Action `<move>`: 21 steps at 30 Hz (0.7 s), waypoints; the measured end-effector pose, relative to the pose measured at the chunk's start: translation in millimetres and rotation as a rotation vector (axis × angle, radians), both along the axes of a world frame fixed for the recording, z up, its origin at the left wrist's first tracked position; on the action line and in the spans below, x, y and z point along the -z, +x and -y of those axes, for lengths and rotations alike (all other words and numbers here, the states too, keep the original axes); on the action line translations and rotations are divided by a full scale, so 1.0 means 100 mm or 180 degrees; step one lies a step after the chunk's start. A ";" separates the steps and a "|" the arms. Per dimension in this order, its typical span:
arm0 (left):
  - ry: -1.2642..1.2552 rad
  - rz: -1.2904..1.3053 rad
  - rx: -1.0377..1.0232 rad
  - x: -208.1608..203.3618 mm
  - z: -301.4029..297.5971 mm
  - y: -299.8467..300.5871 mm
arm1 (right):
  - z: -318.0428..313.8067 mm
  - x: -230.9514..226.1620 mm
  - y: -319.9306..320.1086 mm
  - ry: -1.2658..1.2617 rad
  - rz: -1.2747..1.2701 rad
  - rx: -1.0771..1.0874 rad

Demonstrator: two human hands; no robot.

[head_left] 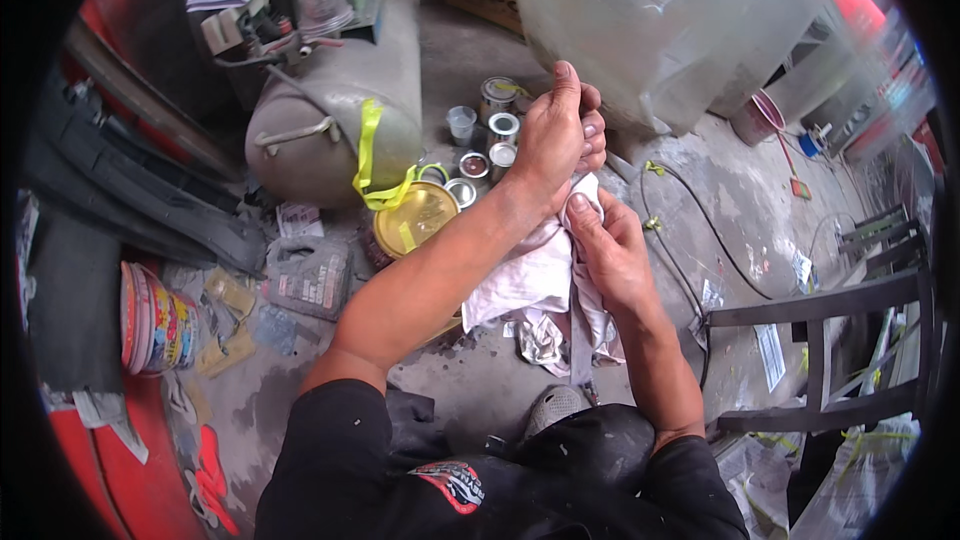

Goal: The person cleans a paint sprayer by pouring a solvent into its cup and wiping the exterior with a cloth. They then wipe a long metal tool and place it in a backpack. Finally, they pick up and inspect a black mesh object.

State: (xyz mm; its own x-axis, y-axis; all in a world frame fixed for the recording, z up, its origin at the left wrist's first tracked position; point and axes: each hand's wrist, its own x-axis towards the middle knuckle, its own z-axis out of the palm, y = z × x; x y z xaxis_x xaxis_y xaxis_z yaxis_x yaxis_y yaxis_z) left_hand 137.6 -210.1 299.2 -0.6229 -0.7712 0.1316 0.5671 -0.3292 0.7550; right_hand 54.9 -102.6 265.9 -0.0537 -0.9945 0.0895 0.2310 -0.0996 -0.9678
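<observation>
Apparent step: wipe the left hand, curled, grip indeterminable, with the cloth clamped in the adjacent right hand; next stroke requires a firm pinch

Blk short-slv tee w/ red/wht logo, dk pants, gry clog

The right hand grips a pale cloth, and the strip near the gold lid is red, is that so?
Not quite: the strip near the gold lid is yellow, not red, as the head view shows. The right hand does grip a pale cloth.
</observation>
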 end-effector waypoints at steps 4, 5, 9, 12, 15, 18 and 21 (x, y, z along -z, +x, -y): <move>-0.0642 0.0698 0.0527 0.15 -0.10 -0.17 | 0.07 0.09 -0.26 -0.0362 0.0346 0.0717; -0.0883 0.0955 0.0391 0.27 -0.07 -0.20 | 0.07 0.11 -0.31 -0.0406 0.0289 0.0877; -0.2320 0.2225 -0.0842 0.43 -0.06 -0.24 | 0.08 0.19 -0.57 -0.0527 0.0295 0.1523; -0.3059 0.2570 -0.1992 0.48 -0.09 -0.19 | 0.08 0.26 -0.75 -0.0673 0.0584 0.1856; -0.3098 0.3554 -0.0680 0.25 -0.19 -0.12 | 0.07 0.26 -0.87 -0.0921 0.0865 0.2109; -0.2162 0.2850 0.1089 0.52 -0.19 -0.15 | 0.14 0.38 -1.02 -0.1264 0.0819 0.2328; -0.2300 0.2266 0.1455 0.79 -0.24 -0.25 | 0.18 0.43 -1.00 -0.1031 0.1046 0.2542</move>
